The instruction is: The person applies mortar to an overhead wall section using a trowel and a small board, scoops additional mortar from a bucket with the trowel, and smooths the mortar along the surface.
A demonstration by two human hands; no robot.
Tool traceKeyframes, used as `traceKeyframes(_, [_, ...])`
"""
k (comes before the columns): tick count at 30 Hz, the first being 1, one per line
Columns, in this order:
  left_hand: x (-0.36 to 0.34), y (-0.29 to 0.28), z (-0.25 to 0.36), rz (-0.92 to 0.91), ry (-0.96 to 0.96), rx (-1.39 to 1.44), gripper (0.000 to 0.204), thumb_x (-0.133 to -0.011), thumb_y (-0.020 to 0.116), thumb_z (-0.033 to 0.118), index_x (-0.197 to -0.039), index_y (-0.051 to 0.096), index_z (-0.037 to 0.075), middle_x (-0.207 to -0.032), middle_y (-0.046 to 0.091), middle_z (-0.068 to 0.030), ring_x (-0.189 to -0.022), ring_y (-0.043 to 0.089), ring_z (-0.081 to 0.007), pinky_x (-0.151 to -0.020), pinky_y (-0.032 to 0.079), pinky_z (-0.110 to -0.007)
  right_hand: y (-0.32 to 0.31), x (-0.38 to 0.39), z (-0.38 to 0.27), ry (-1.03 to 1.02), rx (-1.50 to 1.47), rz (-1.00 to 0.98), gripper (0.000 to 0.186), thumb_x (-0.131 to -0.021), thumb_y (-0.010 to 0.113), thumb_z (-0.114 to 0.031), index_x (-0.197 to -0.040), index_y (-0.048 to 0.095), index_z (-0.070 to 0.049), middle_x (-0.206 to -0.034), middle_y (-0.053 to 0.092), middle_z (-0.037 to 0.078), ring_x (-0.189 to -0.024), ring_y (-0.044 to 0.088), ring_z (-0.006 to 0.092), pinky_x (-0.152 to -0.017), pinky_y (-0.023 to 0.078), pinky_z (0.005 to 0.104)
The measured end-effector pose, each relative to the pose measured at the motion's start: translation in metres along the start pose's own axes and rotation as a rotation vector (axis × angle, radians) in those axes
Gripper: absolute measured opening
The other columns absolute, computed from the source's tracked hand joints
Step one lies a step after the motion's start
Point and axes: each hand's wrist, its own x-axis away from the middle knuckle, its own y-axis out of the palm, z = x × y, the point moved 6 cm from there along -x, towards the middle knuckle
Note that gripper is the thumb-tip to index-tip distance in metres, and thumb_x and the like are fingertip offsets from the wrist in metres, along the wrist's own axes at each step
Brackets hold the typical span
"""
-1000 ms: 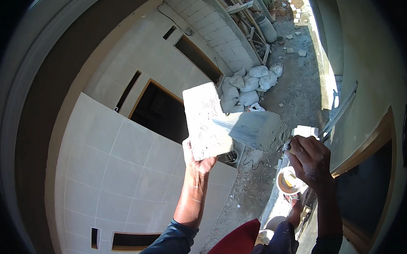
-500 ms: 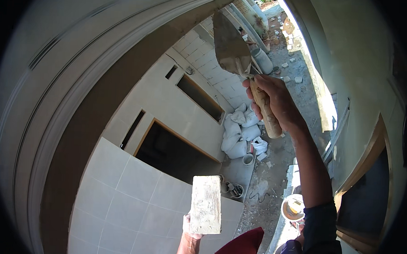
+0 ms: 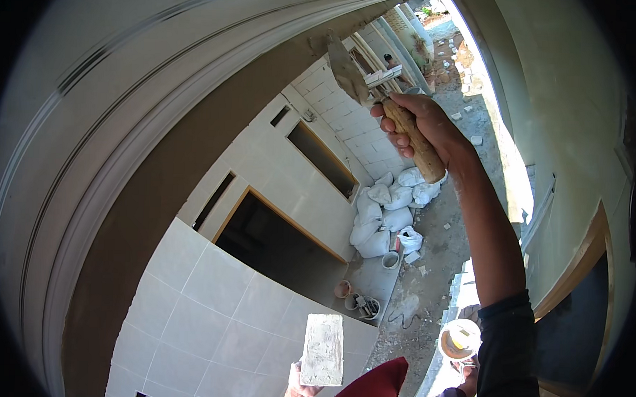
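My right hand (image 3: 432,129) is closed around the wooden handle (image 3: 416,144) of a pointed trowel, raised in front of me. The trowel's mortar-smeared blade (image 3: 347,75) is tilted nearly edge-on at the upper end of a brown plaster band (image 3: 120,254). I cannot tell whether its tip touches the band. Low in the middle, my left hand (image 3: 299,385) holds a pale, plaster-crusted rectangular board (image 3: 323,349) from behind and below. Most of those fingers are hidden by it. The band follows a white grooved moulding (image 3: 111,114) on the left.
Far below, white sacks (image 3: 396,196) are piled by a block wall (image 3: 345,119). Small buckets (image 3: 390,260) stand near a dark doorway (image 3: 271,239). A round bucket (image 3: 460,339) is beside my right arm. A wood-framed opening (image 3: 573,312) is at the right.
The trowel has moved up and left toward the plaster band, and its blade has turned more edge-on. My left hand and the board are lower in view. The view itself has shifted slightly.
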Motion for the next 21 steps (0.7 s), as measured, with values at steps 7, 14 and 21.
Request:
traceKeyframes(7, [-0.004,-0.014,-0.005,0.024,-0.021,0.009,0.057,-0.086,0.050,0.028,-0.135,0.047,-0.001,-0.122,0.061,-0.0217,-0.102,0.064,-0.0384,-0.086,0.055,-0.052,0.042,0.022,0.009,0.075,-0.018,-0.101,0.043,-0.099,0.046,-0.042,-0.099,0.059,-0.001,-0.065,0.054,0.000,-0.042,0.047,0.0052,-0.035,0.041,0.0217])
traceKeyframes(14, [-0.018,-0.020,-0.022,0.003,-0.120,-0.014,0.058,-0.087,0.048,0.032,-0.134,0.048,-0.001,-0.121,0.061,-0.0219,-0.101,0.063,-0.0388,-0.085,0.054,-0.052,0.057,0.112,0.058,0.004,-0.068,-0.126,0.046,-0.100,0.048,-0.040,-0.095,0.060,0.004,-0.062,0.057,0.007,-0.038,0.050,0.0112,-0.035,0.042,0.0261])
traceKeyframes(21, [-0.016,-0.052,-0.065,0.073,-0.208,0.000,0.059,-0.088,0.046,0.035,-0.134,0.049,-0.001,-0.120,0.061,-0.0221,-0.099,0.063,-0.0392,-0.084,0.053,-0.052,-0.030,0.313,0.252,0.434,-0.297,0.381,0.039,-0.099,0.047,-0.035,-0.098,0.060,0.002,-0.068,0.056,0.008,-0.045,0.053,0.0157,-0.040,0.044,0.0296])
